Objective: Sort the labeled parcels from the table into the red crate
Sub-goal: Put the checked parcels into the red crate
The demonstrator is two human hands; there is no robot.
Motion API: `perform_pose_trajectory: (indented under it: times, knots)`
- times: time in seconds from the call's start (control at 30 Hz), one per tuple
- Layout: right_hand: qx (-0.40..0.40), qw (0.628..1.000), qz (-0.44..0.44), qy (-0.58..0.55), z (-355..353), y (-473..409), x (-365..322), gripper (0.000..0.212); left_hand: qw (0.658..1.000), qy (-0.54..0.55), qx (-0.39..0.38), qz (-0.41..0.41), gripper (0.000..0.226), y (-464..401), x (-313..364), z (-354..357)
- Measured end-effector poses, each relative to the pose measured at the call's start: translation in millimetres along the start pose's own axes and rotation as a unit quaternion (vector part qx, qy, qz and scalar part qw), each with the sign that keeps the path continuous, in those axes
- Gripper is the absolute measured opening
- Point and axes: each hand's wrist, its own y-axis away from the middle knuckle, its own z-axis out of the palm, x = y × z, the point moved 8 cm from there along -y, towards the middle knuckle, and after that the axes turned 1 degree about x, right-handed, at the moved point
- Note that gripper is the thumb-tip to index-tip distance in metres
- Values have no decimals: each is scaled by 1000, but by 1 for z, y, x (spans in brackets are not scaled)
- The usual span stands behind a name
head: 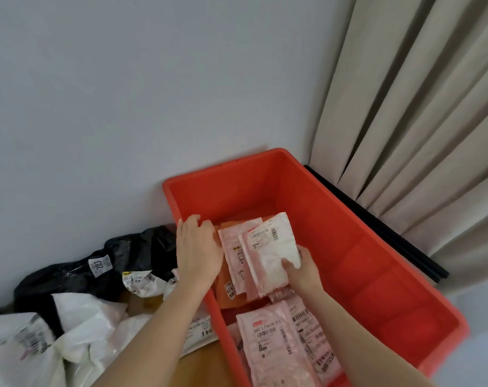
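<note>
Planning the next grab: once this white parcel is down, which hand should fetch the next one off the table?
Probably left. The left hand is at the crate's table-side wall, nearest the table parcels; the right hand grips the white parcel.

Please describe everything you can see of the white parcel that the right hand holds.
The white parcel is a flat, soft pouch, plastic by its look and slightly wrinkled. A printed label with barcodes sits near its upper end. It stands tilted inside the red crate, leaning on pink parcels behind it. The right hand grips its lower corner, thumb on the front. The left hand rests on the pink parcels beside it.
</note>
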Motion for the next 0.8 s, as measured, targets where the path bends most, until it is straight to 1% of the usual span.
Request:
perform_pose_trajectory:
  times: [0.07, 0.2, 0.27, 0.33, 0.4, 0.47, 0.5, 0.53, 0.57, 0.63, 0.7, 0.77, 0.8]
  knots:
    - [-7, 1000, 15, -25, 16, -9, 7, 51, 1000, 16, 13, 1, 18, -1, 1, -3]
    - [-63, 991, 101, -64, 48, -23, 36, 62, 1000, 9, 6, -8, 17, 2, 0, -4]
    - [-85, 987, 117, -73, 55, -28, 45, 58, 1000, 4, 8, -7, 16, 1, 1, -6]
    - [-110, 988, 95, -58, 58, -33, 42, 51, 1000, -1, 6, -9, 15, 0, 1, -5]
    - [-166, 984, 59, -27, 62, -34, 32, 48, 1000, -9, 1, -10, 14, -1, 2, -4]
    - [-219, 975, 27, 27, 67, -33, 22, 46, 1000, -14, -5, -12, 13, -1, 1, -3]
    - [-230, 971, 14, 57, 67, -34, 20, 46, 1000, -14, -9, -14, 11, -1, 1, -3]
    - [-231, 970, 5, 77, 66, -35, 19, 44, 1000, -15, -11, -15, 11, 0, 1, -3]
    - [-224, 972, 2, 74, 64, -37, 17, 43, 1000, -16, -9, -15, 12, 0, 2, -3]
    - [-198, 980, 10, 1, 58, -41, 15, 40, 1000, -15, -6, -14, 14, 1, 1, -4]
    - [-145, 987, 7, -73, 48, -47, 9, 40, 1000, -7, -5, -14, 14, 1, 2, -4]
    - [-90, 989, -5, -119, 34, -57, 1, 45, 1000, -5, -2, -15, 15, 1, 2, -5]
    - [-76, 988, -13, -133, 31, -63, -3, 50, 1000, -8, 0, -14, 17, 1, 2, -5]
